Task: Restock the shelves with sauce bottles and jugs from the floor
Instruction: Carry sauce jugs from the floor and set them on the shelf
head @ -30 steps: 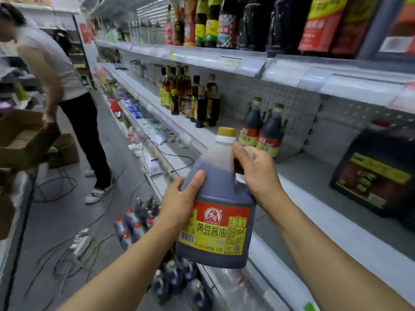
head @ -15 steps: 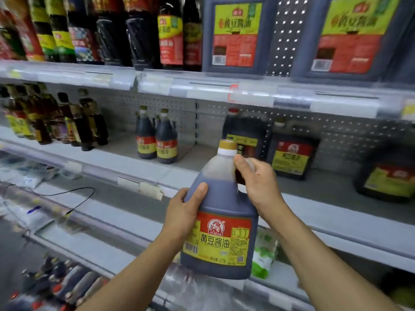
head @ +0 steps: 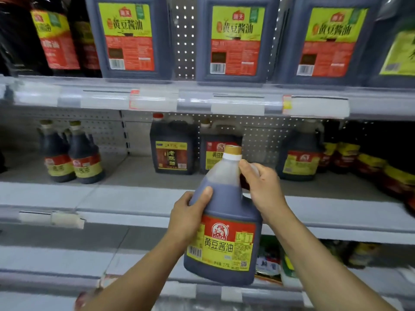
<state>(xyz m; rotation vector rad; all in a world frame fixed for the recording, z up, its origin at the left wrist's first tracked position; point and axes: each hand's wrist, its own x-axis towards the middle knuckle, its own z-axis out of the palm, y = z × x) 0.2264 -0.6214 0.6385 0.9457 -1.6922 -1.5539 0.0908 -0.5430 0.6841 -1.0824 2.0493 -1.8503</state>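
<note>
Between both hands [head: 224,198], dark soy jug [head: 222,239], gold cap, red-yellow label.

Counts, as seen — top shelf [head: 202,95]: three large square jugs [head: 128,37] with yellow-red labels are fully shown, plus dark bottles at far left, too blurred to be counted. Middle shelf [head: 125,194]: two small bottles [head: 86,158] at left; three dark handled jugs [head: 171,149] are counted further back. A row of yellow-banded containers at right — number cannot be told. One jug [head: 224,223] is held by two hands [head: 190,214].
</note>
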